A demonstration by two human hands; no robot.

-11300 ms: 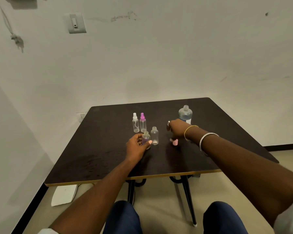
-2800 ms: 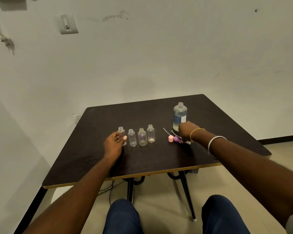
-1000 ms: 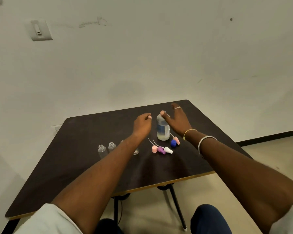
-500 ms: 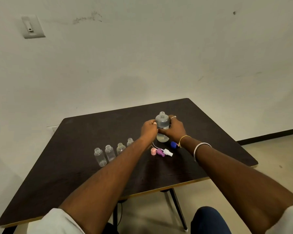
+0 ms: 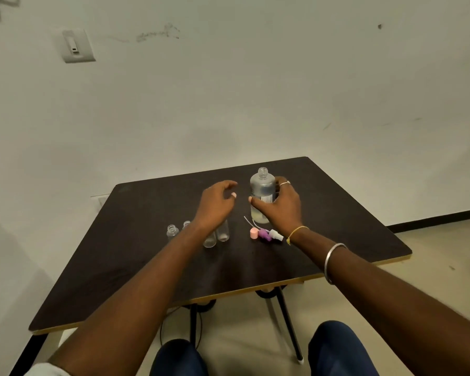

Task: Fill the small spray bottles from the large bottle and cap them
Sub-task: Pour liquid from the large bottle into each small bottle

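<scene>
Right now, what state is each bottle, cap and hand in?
large bottle: upright, uncapped, partly full
small spray bottles: upright in a row, uncapped, some hidden behind the left arm
spray caps: off, lying loose on the table
right hand: wrapped around the large bottle
left hand: open, empty, above the small bottles

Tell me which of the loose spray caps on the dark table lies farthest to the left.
The pink spray cap; the purple spray cap and the white spray cap lie to its right.

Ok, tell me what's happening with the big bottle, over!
Right hand gripping large bottle, upright, uncapped. Left hand open, empty, above small bottles. Spray caps loose on table. Nothing blocking.
</scene>
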